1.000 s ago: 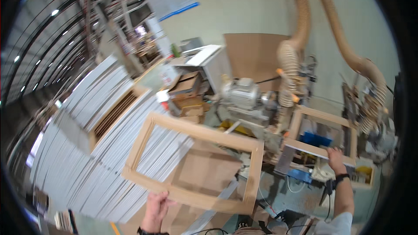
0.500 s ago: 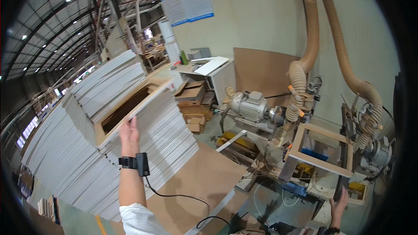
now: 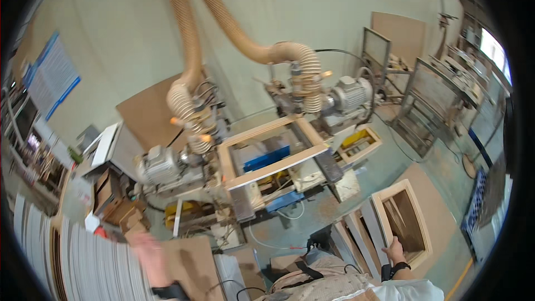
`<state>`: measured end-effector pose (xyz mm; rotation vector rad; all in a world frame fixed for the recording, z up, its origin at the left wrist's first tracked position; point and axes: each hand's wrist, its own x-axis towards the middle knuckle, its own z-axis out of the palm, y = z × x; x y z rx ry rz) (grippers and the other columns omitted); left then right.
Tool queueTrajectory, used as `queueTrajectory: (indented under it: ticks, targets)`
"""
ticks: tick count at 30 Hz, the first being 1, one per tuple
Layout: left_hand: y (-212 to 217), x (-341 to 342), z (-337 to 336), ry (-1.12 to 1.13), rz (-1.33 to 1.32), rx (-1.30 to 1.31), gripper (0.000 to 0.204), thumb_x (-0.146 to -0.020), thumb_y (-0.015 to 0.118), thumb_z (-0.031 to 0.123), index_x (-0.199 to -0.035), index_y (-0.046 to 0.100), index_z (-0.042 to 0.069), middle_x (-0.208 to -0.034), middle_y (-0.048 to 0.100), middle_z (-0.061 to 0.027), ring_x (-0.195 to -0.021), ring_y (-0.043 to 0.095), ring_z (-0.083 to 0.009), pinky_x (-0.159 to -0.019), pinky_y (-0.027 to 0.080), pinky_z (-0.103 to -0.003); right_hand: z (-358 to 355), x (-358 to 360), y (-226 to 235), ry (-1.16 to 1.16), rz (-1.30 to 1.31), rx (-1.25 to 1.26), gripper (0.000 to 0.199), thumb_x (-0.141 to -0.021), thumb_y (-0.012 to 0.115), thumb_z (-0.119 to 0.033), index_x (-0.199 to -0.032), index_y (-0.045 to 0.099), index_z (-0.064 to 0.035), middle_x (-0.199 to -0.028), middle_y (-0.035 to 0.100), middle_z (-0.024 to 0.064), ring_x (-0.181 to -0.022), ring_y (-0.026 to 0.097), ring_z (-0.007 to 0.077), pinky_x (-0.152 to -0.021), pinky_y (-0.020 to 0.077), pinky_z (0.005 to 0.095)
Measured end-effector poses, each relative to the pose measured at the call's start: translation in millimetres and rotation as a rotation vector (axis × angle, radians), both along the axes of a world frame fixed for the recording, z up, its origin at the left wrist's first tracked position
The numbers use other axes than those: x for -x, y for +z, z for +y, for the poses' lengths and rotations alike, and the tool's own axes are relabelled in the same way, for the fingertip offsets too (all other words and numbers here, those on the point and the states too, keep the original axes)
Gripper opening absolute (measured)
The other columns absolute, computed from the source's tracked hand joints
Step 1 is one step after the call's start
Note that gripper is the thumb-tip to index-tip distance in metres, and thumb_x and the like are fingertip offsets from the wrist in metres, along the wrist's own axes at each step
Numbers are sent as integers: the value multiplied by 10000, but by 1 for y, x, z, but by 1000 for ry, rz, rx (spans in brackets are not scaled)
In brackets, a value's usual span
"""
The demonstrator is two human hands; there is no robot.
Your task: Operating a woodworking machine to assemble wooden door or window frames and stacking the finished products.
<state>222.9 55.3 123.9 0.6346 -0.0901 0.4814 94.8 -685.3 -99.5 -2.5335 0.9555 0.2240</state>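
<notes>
My right hand has its fingers on the left edge of a wooden frame, a rectangle with a white outer edge, lying on top of a stack of similar frames at the lower right. My left hand is smeared by motion beside the tall stack of white-edged frames at the lower left. Its fingers do not show clearly, and nothing is visible in it. In front of me another wooden frame rests across the machine, between two motor units.
Two grey motors stand either side of the frame, with ribbed dust hoses rising along the wall. Cardboard boxes sit on the left; metal racks stand at the right. A cable runs near my left wrist.
The view has swung to the right. My left hand has come away from the frame on the left stack. My right hand has gone from beside the machine to the frame at the lower right.
</notes>
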Motion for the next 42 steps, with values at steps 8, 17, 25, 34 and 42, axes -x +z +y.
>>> queueTrajectory:
  ticks: [8, 17, 25, 34, 42]
  targets:
    - [-128, -215, -305, -656, 807, 155, 602, -827, 574, 307, -1263, 300, -5, -1315, 330, -175, -1148, 419, -316, -969, 358, -427, 35, -68, 195, 63, -392, -111, 308, -681, 547, -40, -988, 559, -38, -759, 591, 164, -725, 580, 280, -685, 457, 345]
    - [-170, -214, -297, -412, 627, 334, 416, -800, 615, 178, -1149, 430, 45, -1158, 480, -123, -1126, 430, -313, -953, 386, -431, 144, -235, 255, 981, -645, 160, 276, -614, 573, -31, -888, 578, -62, -751, 588, 140, -730, 572, 324, -640, 463, 406]
    - [-75, 33, -216, -363, 951, 95, 330, -846, 505, 69, -1150, 427, -32, -1129, 505, -142, -1073, 480, -260, -925, 413, -403, 261, -350, 190, 1404, -575, 261, 145, -676, 528, -87, -818, 523, -58, -761, 581, 121, -766, 572, 287, -642, 476, 380]
    - [6, 191, -116, 191, 1007, -93, 389, -846, 485, 213, -1157, 472, -20, -1068, 558, -170, -995, 540, -278, -857, 448, -422, 300, -436, 95, 1223, -538, 435, 162, -784, 437, -150, -898, 548, -120, -845, 577, 97, -899, 533, 274, -791, 394, 408]
    - [114, 209, -47, 790, 514, -140, 375, -825, 499, 52, -1175, 401, -44, -1154, 490, -182, -1051, 510, -279, -768, 519, -402, 294, -427, 94, 1223, -547, 407, 242, -776, 438, -112, -1000, 528, -101, -931, 538, 97, -947, 463, 297, -825, 357, 462]
